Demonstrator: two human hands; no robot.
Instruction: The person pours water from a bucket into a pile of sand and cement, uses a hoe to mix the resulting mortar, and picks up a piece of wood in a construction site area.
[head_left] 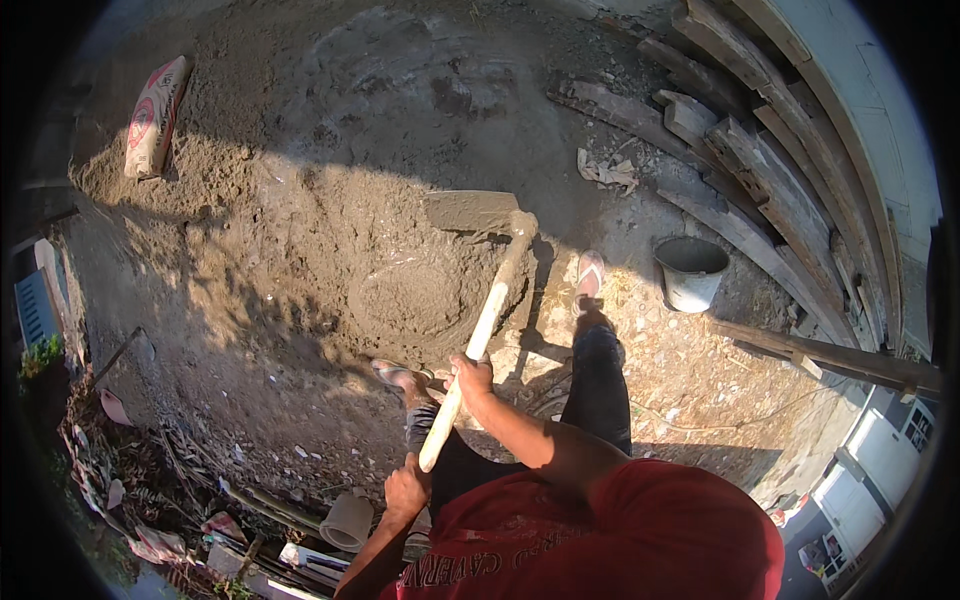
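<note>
Both my hands are closed around the pale wooden handle of a hoe [488, 318]. My right hand [470, 378] grips it partway up the shaft. Lower down, my left hand [408, 488] is at the butt end, its fingers partly hidden. The hoe's broad, mortar-coated blade [470, 210] is at the far end, over a pile of wet grey mortar [415, 295]. Its lower edge lies close to the mortar surface; whether it touches I cannot tell. My sandalled feet stand apart at the near side of the pile.
A bucket [692, 285] stands to the right, near stacked wooden planks [740, 165] along the wall. A paper cement bag [156, 118] lies at the far left. Crumpled paper [607, 170] lies by the planks. At the lower left are debris and a pale round container [347, 522].
</note>
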